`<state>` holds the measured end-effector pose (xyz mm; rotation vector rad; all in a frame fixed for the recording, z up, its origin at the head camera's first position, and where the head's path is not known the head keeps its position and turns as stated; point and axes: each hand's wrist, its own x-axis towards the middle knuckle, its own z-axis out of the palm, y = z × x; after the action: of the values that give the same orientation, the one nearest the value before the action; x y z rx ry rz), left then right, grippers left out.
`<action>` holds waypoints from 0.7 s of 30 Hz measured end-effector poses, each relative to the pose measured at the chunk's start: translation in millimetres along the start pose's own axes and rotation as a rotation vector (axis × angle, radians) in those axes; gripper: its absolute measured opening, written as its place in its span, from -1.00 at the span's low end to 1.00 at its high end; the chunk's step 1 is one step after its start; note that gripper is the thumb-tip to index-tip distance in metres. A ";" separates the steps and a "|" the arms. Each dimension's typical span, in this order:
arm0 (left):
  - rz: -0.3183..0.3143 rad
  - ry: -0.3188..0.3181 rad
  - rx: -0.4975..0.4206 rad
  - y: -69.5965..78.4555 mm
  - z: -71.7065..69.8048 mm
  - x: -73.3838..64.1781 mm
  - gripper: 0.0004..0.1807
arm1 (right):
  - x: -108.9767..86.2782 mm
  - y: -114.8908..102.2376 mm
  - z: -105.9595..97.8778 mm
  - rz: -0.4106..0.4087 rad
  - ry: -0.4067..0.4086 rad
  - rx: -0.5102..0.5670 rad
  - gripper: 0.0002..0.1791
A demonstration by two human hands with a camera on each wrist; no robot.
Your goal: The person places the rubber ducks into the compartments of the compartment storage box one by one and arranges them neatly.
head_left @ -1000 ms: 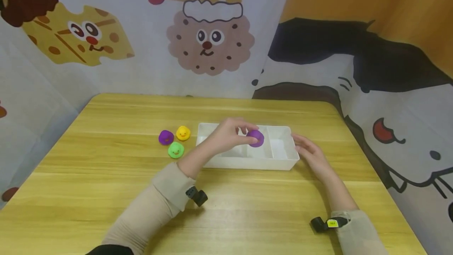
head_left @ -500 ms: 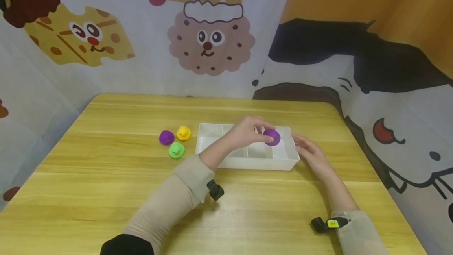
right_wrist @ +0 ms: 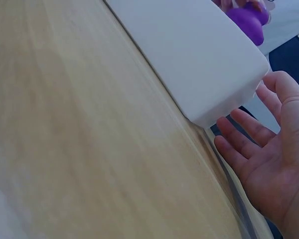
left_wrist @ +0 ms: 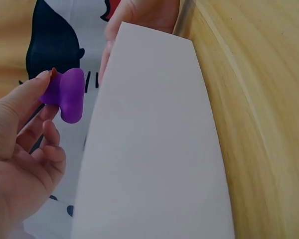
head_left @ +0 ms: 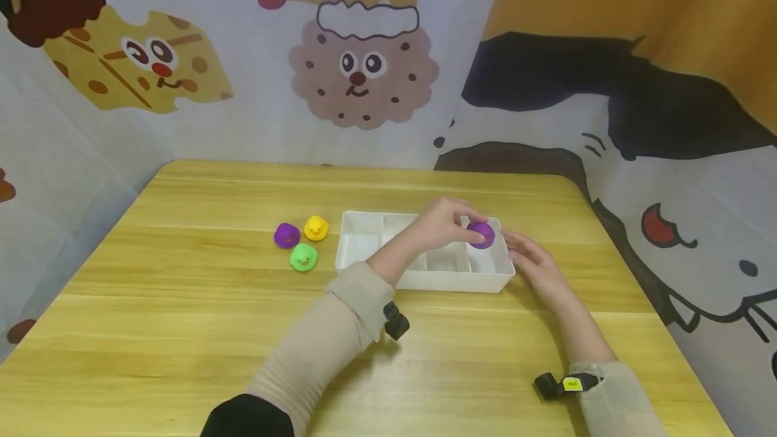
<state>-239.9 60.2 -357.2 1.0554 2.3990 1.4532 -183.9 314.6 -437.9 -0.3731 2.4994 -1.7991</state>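
Observation:
Between thumb and fingers, my left hand (head_left: 443, 224) pinches a purple rubber duck (head_left: 481, 235) over the rightmost compartment of a white divided box (head_left: 449, 280). In the left wrist view the purple duck (left_wrist: 71, 94) shows side-on, above the level of the box's rim. My right hand (head_left: 537, 265) is at the box's right end, its fingers extended along the end wall. Seen from the right wrist, those fingers (right_wrist: 246, 127) are loosely spread beside the box's corner.
Left of the box, a second purple duck (head_left: 286, 235), a yellow duck (head_left: 316, 228) and a green duck (head_left: 303, 257) stand close together on the wooden table (head_left: 182, 329). A cartoon-printed curtain (head_left: 243, 133) hangs behind the table.
My left hand has carried the purple duck rightward along the box, from over its middle to over the right end compartment. The right hand and the box have stayed in place.

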 end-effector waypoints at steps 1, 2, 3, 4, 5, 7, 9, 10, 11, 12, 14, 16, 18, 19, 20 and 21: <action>-0.003 0.002 -0.003 -1.2 1.5 1.4 -0.64 | -0.1 -0.3 -0.2 0.001 -0.001 -0.001 -0.48; -0.008 0.005 -0.005 -2.4 2.9 2.6 -0.64 | -0.2 -0.2 -0.4 0.000 -0.002 -0.004 -0.48; -0.014 0.009 -0.009 -3.8 4.5 3.8 -0.64 | -0.2 -0.3 -0.6 0.001 -0.002 -0.002 -0.48; -0.020 0.012 -0.017 -5.3 6.0 4.8 -0.64 | -0.3 -0.3 -0.6 0.001 -0.002 -0.003 -0.49; -0.027 0.014 -0.020 -6.8 7.5 5.7 -0.64 | -0.2 0.0 -0.6 0.002 -0.001 -0.003 -0.49; -0.048 0.018 -0.022 -9.4 10.5 7.3 -0.64 | -0.4 0.8 -0.6 0.003 0.002 -0.006 -0.49; -0.076 0.018 -0.022 -11.1 13.0 8.2 -0.64 | -0.6 1.4 -0.7 0.003 0.002 -0.012 -0.50; -0.090 0.016 -0.021 -11.5 14.0 8.4 -0.64 | -0.8 1.6 -0.6 0.004 0.002 -0.015 -0.49; -0.101 0.015 -0.017 -11.9 15.1 8.7 -0.63 | -0.8 1.6 -0.5 0.006 0.003 -0.019 -0.49; -0.112 0.013 -0.014 -12.0 15.9 8.9 -0.63 | -0.9 1.4 -0.4 0.006 0.002 -0.021 -0.49; -0.132 0.008 -0.007 -12.0 17.5 9.1 -0.63 | -0.9 0.9 -0.3 0.007 0.000 -0.021 -0.49; -0.152 0.003 0.001 -12.3 18.9 9.2 -0.63 | -0.9 0.0 0.0 0.009 0.002 -0.016 -0.49; -0.171 -0.002 0.013 -13.2 20.4 9.4 -0.63 | -0.7 -0.7 -0.1 0.006 0.000 -0.013 -0.49; -0.182 -0.006 0.018 -13.7 21.2 9.5 -0.63 | -0.6 -1.0 -0.2 0.007 0.000 -0.012 -0.48; -0.193 -0.010 0.023 -14.4 22.0 9.5 -0.63 | -0.5 -1.2 -0.3 0.008 0.002 -0.014 -0.48; -0.199 -0.012 0.029 -15.1 22.6 9.8 -0.63 | -0.3 -1.3 -0.4 0.010 0.002 -0.016 -0.48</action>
<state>-244.3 78.4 -379.3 0.8014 2.4430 1.3455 -183.4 314.7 -436.6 -0.3588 2.5138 -1.7779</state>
